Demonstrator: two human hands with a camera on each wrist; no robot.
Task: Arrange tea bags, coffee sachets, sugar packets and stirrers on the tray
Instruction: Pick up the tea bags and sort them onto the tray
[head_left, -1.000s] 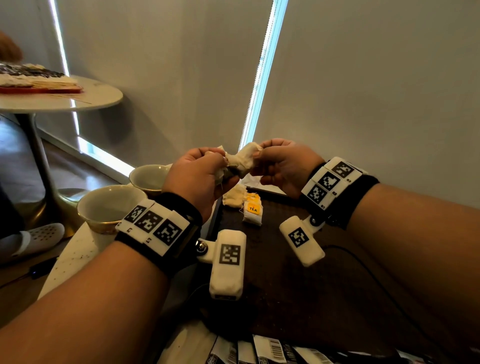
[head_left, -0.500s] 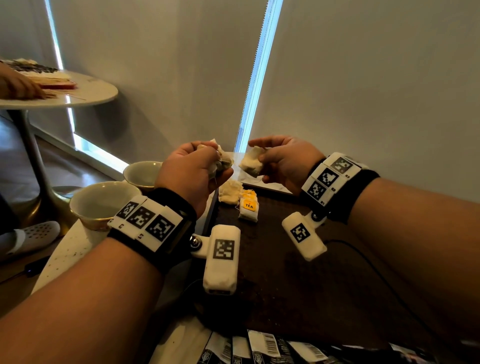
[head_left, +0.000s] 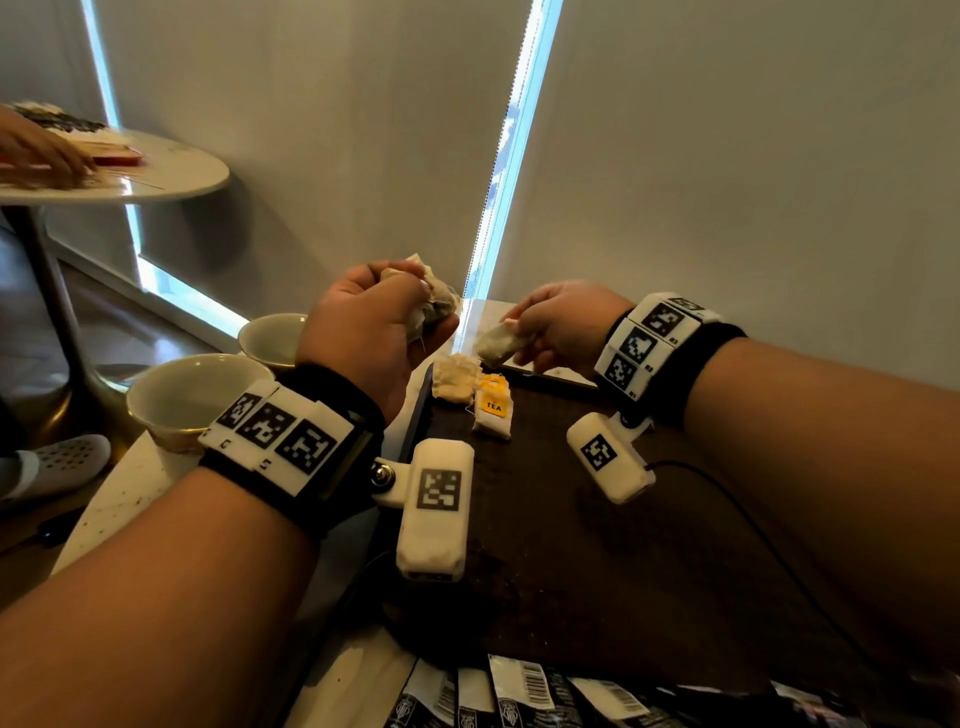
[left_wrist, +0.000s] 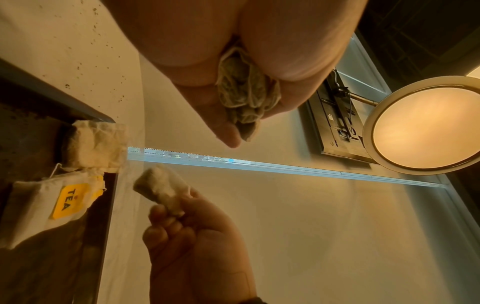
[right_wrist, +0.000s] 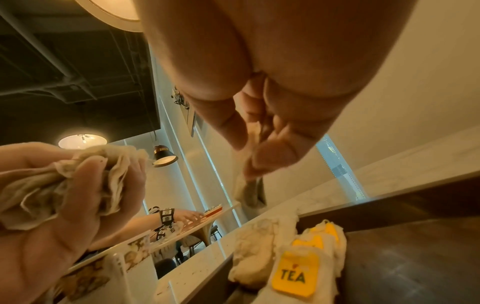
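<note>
A dark wooden tray lies before me. At its far left corner rest a plain tea bag and tea bags with yellow TEA tags. My left hand grips a crumpled bunch of tea bags above the tray's left rim. My right hand pinches a single tea bag just above the ones lying in the corner. Along the near edge lies a row of black-and-white sachets.
Two ceramic cups stand left of the tray on the white speckled table. A black cable crosses the tray on the right. At the far left, another person's hand works at a round table.
My hands have pulled apart: the right one took one tea bag from the bunch and lowered it toward the tray's far corner. The left hand keeps the rest.
</note>
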